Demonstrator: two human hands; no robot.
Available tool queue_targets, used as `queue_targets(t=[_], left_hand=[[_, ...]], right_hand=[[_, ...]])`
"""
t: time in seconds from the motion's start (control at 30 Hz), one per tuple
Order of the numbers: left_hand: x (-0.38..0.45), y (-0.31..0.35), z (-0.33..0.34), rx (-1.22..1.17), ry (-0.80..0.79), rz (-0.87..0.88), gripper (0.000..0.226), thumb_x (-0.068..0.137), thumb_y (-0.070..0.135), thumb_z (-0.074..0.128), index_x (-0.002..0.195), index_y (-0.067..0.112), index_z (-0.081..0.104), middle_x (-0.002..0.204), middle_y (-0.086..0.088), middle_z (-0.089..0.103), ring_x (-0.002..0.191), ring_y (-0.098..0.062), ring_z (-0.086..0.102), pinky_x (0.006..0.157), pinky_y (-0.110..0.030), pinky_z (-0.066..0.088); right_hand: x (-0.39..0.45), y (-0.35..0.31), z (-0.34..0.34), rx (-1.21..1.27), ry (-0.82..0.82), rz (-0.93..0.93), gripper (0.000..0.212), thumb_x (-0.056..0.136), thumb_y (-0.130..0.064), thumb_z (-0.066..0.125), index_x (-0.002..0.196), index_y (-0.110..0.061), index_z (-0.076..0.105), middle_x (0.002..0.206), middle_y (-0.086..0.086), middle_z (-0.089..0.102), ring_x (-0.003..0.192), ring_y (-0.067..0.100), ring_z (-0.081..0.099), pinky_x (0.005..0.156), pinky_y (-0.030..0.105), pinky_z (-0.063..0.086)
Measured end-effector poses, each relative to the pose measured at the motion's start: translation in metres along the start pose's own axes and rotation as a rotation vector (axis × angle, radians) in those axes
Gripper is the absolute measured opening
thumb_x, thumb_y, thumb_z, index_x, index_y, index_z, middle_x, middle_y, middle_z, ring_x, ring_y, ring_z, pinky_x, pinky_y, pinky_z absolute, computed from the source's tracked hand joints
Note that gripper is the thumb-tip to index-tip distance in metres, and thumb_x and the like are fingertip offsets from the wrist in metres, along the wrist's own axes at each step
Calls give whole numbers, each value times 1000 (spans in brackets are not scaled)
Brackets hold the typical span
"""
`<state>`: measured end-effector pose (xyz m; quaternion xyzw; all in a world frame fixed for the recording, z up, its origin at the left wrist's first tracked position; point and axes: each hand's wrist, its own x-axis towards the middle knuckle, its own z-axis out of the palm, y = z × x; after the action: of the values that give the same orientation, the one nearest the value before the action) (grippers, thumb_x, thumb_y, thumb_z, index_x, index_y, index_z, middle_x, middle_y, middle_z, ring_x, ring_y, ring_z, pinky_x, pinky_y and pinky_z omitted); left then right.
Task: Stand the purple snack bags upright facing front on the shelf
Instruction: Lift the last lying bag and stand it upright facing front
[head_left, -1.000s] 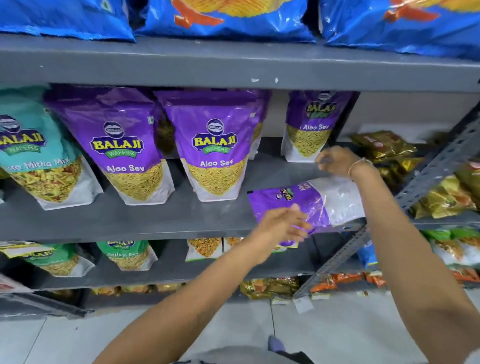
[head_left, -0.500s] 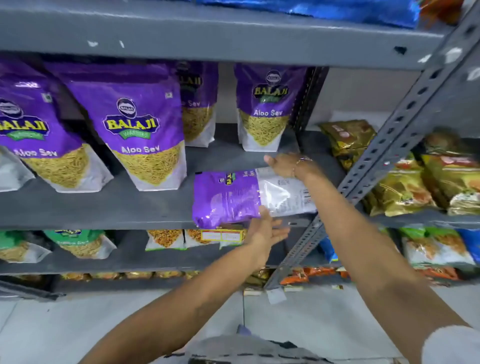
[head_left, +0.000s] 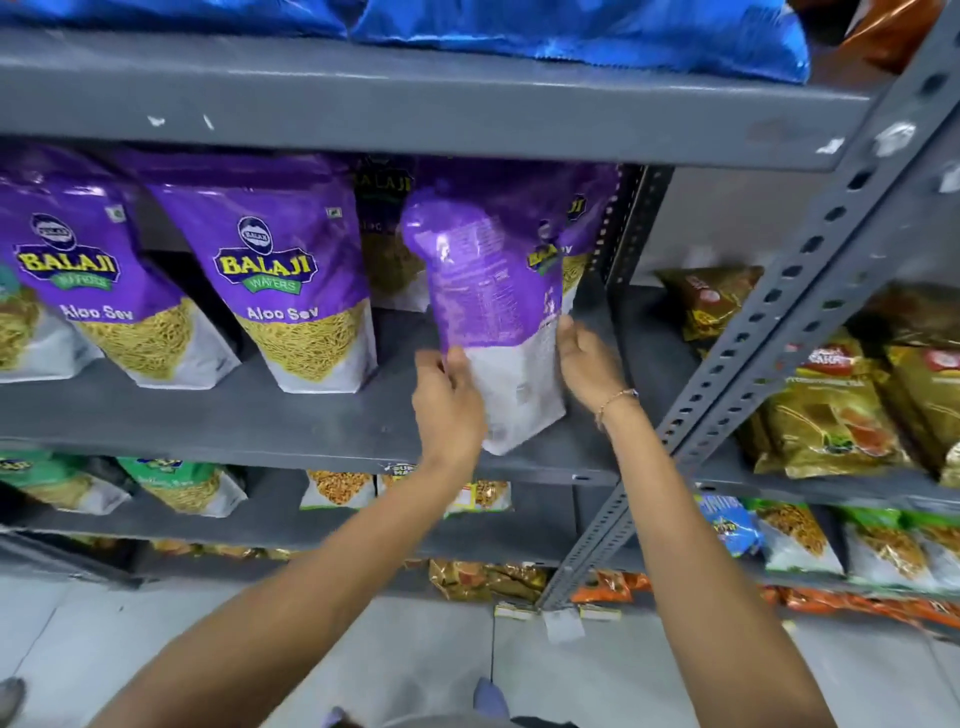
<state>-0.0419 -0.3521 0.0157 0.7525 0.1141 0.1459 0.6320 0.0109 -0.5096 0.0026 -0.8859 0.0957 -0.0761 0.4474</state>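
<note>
Left grip (head_left: 449, 400) and right grip (head_left: 584, 364) each clasp a lower edge of the purple snack bag (head_left: 493, 291); bag upright, back panel outward, base on grey shelf (head_left: 311, 421). Two front-facing purple bags (head_left: 280, 280) stand left of it; pale tiled floor below.

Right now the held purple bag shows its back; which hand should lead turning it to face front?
Probably right. The right hand grips the bag by the edge where the front logo already peeks round; the left hand steadies its lower left corner.
</note>
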Motion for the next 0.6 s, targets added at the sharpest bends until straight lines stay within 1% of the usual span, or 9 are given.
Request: queue_targets(t=[0.1, 0.2, 0.27, 0.33, 0.4, 0.43, 0.47, 0.5, 0.6], left_hand=[[48, 2, 2, -12, -38, 91, 25, 98, 28, 38, 75, 21, 34, 60, 8, 36, 52, -2, 38, 57, -29, 25], [88, 1, 1, 78, -84, 179, 21, 99, 22, 36, 81, 13, 33, 63, 8, 33, 57, -8, 34, 64, -30, 29], [106, -7, -1, 180, -102, 219, 14, 100, 18, 35, 89, 10, 35, 67, 9, 37, 64, -10, 37, 67, -28, 32], [117, -18, 1, 160, -153, 122, 11, 100, 14, 31, 99, 6, 40, 71, 3, 45, 70, -15, 44, 70, -26, 36], [112, -27, -3, 53, -137, 9, 25, 100, 0, 17, 109, 0, 41, 85, -11, 54, 79, -22, 52, 78, -30, 43], [113, -33, -6, 135, -190, 68, 31, 98, -5, 15, 116, -1, 40, 96, -11, 55, 87, -20, 54, 83, -22, 45], [109, -36, -9, 95, -234, 74, 29, 97, -4, 24, 122, -1, 40, 103, -8, 53, 93, -15, 53, 85, -13, 43], [101, -36, -10, 67, -231, 144, 31, 95, 0, 37, 127, 0, 40, 108, -6, 52, 97, -12, 53, 87, -11, 42], [79, -44, -13, 54, -121, 154, 41, 88, 1, 50, 128, 3, 41, 114, -9, 52, 104, -24, 55, 93, -36, 47]], right_hand=[[0, -14, 18, 117, 154, -37, 43, 101, -29, 26, 107, 2, 54, 116, 27, 61, 107, 39, 55, 70, 33, 27], [9, -23, 35, 199, 214, -58, 38, 101, -26, 28, 107, 2, 53, 111, 27, 62, 102, 40, 55, 61, 27, 20], [14, -22, 45, 244, 165, -52, 36, 101, -29, 29, 110, -2, 51, 106, 21, 63, 100, 37, 56, 66, 26, 26], [17, -16, 54, 240, 64, -36, 35, 100, -33, 31, 115, -6, 48, 99, 11, 61, 99, 33, 58, 72, 30, 36], [16, -6, 59, 257, -32, -41, 35, 98, -31, 39, 123, -7, 44, 102, 3, 60, 101, 27, 59, 80, 33, 44], [15, -3, 59, 299, -70, -44, 36, 97, -26, 44, 127, -6, 41, 109, 3, 60, 104, 22, 59, 86, 33, 46], [16, 0, 60, 342, -94, -43, 39, 95, -20, 49, 130, -6, 39, 117, 5, 59, 109, 18, 57, 91, 31, 46], [17, 1, 58, 379, -99, -38, 43, 93, -13, 52, 132, -5, 36, 125, 8, 56, 113, 15, 55, 95, 29, 45], [29, 0, 54, 420, -104, -27, 59, 84, 6, 54, 137, -9, 30, 136, 6, 49, 123, 17, 48, 105, 32, 40]])
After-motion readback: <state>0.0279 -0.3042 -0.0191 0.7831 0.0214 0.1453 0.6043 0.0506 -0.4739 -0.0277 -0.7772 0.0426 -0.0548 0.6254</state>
